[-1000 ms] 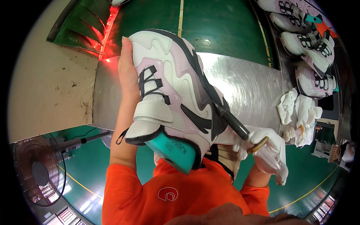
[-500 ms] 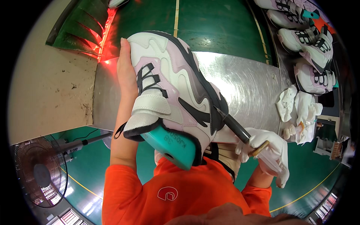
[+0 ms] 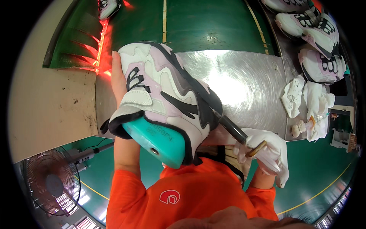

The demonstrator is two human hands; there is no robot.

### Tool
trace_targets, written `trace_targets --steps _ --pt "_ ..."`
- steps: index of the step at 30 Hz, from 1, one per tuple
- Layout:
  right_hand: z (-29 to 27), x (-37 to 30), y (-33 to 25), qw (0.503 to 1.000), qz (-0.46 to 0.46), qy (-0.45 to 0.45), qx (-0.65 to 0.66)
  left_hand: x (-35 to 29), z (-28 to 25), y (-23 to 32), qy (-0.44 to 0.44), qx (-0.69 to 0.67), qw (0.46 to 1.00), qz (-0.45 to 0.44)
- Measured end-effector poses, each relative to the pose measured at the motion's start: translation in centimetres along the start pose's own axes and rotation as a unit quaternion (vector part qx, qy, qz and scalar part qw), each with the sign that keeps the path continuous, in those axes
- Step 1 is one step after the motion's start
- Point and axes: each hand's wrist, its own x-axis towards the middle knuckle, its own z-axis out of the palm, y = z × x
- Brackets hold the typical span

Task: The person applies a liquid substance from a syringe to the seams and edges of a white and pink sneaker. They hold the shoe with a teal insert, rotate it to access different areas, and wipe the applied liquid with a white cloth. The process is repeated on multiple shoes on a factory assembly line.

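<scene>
Behind sneaker [image 3: 164, 95], left hand [image 3: 118, 78] mostly hidden; tool [image 3: 232, 129] tip unseen.

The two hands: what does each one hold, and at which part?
The left hand grips the sneaker along its sole side, near the toe. The gloved right hand holds a dark-handled tool by the handle's end, its tip against the sneaker's heel.

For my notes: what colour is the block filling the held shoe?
Turquoise; the block shows best in the head view.
</scene>
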Motion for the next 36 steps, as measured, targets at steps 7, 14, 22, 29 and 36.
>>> trace_targets --steps 7,14,22,29,36 --pt "-0.5 -2.6 1.3 0.995 0.038 0.070 0.061 0.9 -0.4 -0.4 0.028 -0.050 0.997 -0.045" --pt "0.8 -2.1 0.1 0.979 0.120 0.119 0.115 1.4 -0.9 -0.3 0.038 -0.006 0.999 -0.031" --pt "0.2 -2.8 2.1 0.984 0.018 0.051 0.169 1.7 -1.5 0.0 0.038 0.057 0.998 0.004" --pt "0.7 -2.4 1.9 0.984 0.002 0.049 0.172 1.7 -2.4 1.2 0.040 0.123 0.991 0.031" --pt "0.5 -2.2 2.7 0.990 -0.047 0.026 0.131 -2.1 -5.4 2.0 0.031 0.255 0.964 0.061"
